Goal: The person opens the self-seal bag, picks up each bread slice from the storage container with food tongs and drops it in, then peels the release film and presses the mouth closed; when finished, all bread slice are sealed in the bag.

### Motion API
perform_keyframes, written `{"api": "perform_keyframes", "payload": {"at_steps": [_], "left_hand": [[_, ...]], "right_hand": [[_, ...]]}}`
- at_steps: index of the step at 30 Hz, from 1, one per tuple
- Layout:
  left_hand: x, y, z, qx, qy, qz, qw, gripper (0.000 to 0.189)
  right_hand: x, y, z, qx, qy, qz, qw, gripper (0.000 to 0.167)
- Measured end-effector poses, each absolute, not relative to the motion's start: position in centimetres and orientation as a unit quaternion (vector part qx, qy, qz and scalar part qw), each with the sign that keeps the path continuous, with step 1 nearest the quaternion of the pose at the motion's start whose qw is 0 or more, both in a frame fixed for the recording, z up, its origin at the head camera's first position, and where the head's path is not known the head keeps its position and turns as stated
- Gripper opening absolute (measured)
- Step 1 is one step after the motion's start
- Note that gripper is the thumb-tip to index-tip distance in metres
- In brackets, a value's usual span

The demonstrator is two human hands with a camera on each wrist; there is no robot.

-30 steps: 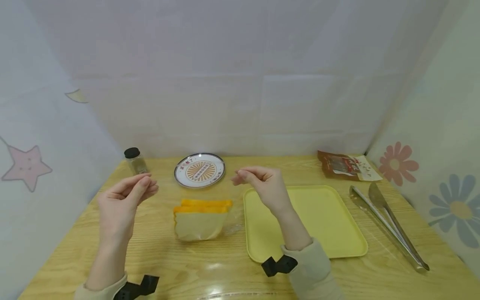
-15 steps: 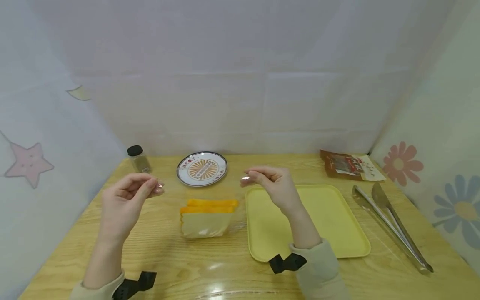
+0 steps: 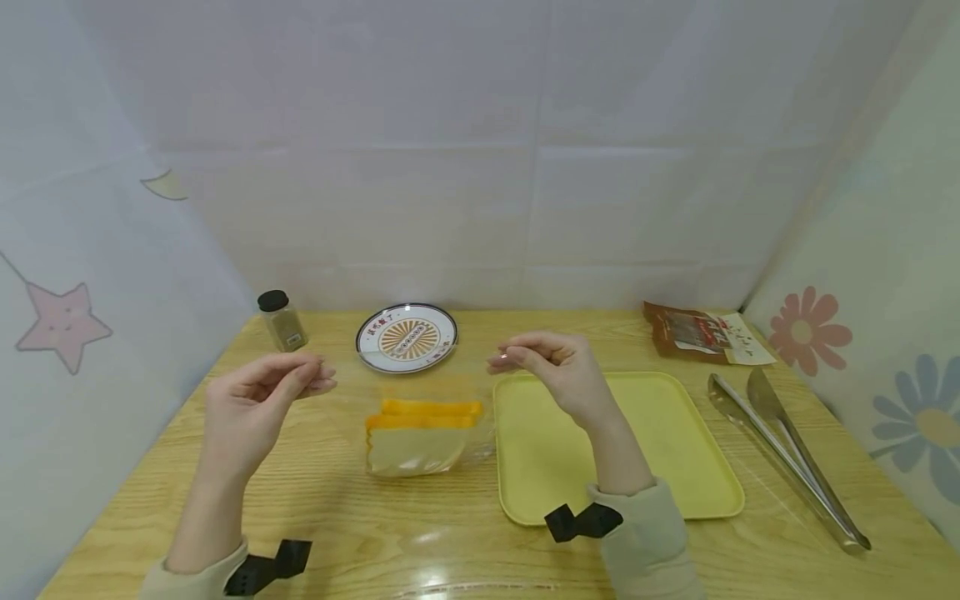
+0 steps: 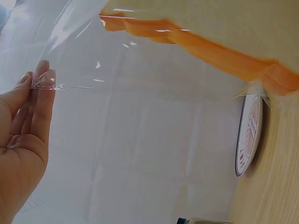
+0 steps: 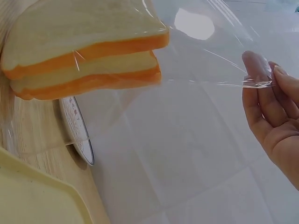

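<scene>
Two bread slices (image 3: 420,450) with orange crusts are in a clear plastic bag (image 5: 205,60), over the middle of the table. My left hand (image 3: 251,408) pinches one end of the bag's upper edge between thumb and fingers. The opposite end is pinched by my right hand (image 3: 566,383), above the yellow tray's (image 3: 622,450) left side. Between the hands the film is stretched and nearly invisible in the head view. Both wrist views show its edge running to the fingertips. I cannot tell whether the bread touches the table.
Behind the bread lies a round patterned plate (image 3: 407,337). A black-capped jar (image 3: 283,323) stands at the back left. Metal tongs (image 3: 787,462) lie right of the tray, and a brown food packet (image 3: 705,333) lies at the back right. Curtains surround the table's back and sides.
Both hands and the bagged bread have shifted slightly right, bringing the bread nearer the tray. The view has also shifted a little. Both pinches stay the same.
</scene>
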State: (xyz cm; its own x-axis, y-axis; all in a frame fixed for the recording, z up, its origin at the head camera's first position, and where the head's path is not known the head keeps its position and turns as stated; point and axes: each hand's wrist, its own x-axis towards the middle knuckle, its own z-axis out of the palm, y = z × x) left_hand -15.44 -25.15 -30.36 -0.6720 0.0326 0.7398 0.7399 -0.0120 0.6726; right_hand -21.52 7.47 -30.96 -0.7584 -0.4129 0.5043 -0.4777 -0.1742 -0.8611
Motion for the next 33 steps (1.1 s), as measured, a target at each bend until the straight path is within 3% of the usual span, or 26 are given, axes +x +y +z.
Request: {"api": "perform_keyframes", "payload": {"at_steps": [10,17,24,33], "left_hand": [[-15.8,-25.7,-30.8,-0.390,-0.589,-0.659,0.258,0.023],[-15.9,-26.0,-30.8,-0.442,-0.564,-0.654,0.241,0.023],[-15.8,-26.1,-30.8,-0.453,-0.570,-0.641,0.243,0.022],[-15.7,-26.1,-30.9,-0.456,-0.577,-0.635,0.237,0.018]], "right_hand": [[-21.8,7.9,-31.1,0.400,-0.614,0.680,0.006,0.024],[-22.0,8.2,-31.3,0.388,-0.615,0.687,-0.008,0.020],[-22.0,8.5,-31.3,0.388,-0.626,0.677,-0.017,0.020],[-22.0,8.9,-31.3,0.427,-0.599,0.677,-0.021,0.031]]}}
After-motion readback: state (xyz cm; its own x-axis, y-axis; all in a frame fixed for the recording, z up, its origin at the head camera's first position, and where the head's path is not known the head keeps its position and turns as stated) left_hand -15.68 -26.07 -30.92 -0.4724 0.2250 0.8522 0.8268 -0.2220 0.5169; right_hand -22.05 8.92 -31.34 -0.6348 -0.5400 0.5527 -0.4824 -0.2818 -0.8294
